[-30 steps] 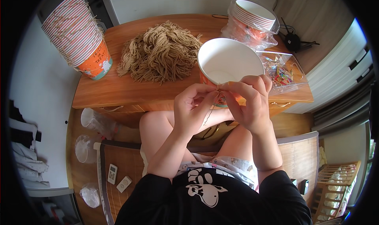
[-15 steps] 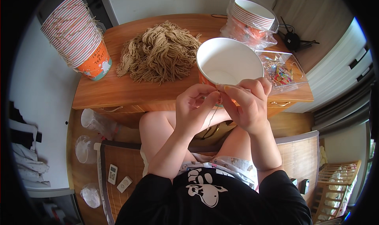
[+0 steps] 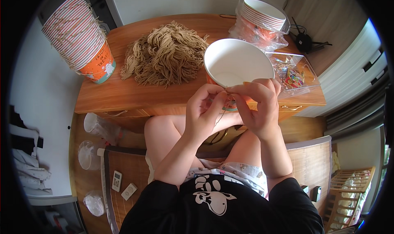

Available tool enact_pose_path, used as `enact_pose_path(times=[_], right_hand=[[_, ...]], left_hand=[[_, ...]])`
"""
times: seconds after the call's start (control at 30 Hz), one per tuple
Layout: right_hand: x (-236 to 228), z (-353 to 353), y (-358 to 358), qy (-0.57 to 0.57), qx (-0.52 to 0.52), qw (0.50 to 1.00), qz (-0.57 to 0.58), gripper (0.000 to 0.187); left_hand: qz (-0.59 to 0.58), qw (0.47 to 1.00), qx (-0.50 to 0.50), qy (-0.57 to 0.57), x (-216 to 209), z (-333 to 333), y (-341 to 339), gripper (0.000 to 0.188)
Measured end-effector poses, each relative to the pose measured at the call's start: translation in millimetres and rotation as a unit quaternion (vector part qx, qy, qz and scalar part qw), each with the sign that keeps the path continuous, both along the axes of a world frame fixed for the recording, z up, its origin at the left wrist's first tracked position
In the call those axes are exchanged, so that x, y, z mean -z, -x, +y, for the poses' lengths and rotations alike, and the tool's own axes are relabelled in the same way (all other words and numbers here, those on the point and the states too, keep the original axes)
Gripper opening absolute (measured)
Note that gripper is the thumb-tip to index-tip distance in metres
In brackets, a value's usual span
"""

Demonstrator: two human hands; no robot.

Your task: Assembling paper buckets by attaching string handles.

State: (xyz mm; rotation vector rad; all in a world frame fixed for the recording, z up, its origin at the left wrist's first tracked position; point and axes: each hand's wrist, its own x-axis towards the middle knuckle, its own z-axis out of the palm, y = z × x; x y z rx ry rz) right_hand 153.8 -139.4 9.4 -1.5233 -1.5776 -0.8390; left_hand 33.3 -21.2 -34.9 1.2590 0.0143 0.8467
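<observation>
A head-worn fisheye camera looks steeply down and forward, over the wearer's black T-shirt at the lower edge. The left hand and right hand appear close, near mid-frame; the wooden desk spreads farther off toward the pale wall, straight edges bowing near the view's dark rim.

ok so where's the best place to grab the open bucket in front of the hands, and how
Likely the far rim of the open bucket, coming from above and pinching across the wall: its mouth faces up and the wall looks thin. The near side seems less handy, as the left hand and right hand hold string there.
</observation>
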Motion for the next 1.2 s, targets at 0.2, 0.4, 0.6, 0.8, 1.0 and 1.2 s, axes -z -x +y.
enact_pose_path(times=[0.2, 0.4, 0.6, 0.8, 1.0, 1.2], right_hand=[[1, 1, 3, -0.019, -0.022, 0.999, 0.017, 0.049], [3, 0, 0, -0.048, 0.004, 0.999, -0.001, 0.047], [9, -4, 2, -0.088, -0.001, 0.996, 0.006, 0.045], [5, -8, 18, -0.065, 0.047, 0.997, 0.018, 0.031], [16, -16, 27, -0.054, 0.026, 0.995, 0.076, 0.034], [34, -17, 44, -0.109, -0.14, 0.922, 0.344, 0.047]], left_hand=[[-0.006, 1.0, 0.023, 0.01, 4, 1, 0, 0.009], [-0.007, 1.0, 0.003, -0.004, 5, 0, 0, 0.009], [-0.049, 0.971, -0.151, -0.179, 14, 7, -10, 0.022], [-0.074, 0.902, -0.246, -0.348, 6, 15, -18, 0.04], [-0.083, 0.884, -0.262, -0.379, 0, 25, -23, 0.037], [-0.103, 0.837, -0.308, -0.44, 0, 32, -27, 0.035]])
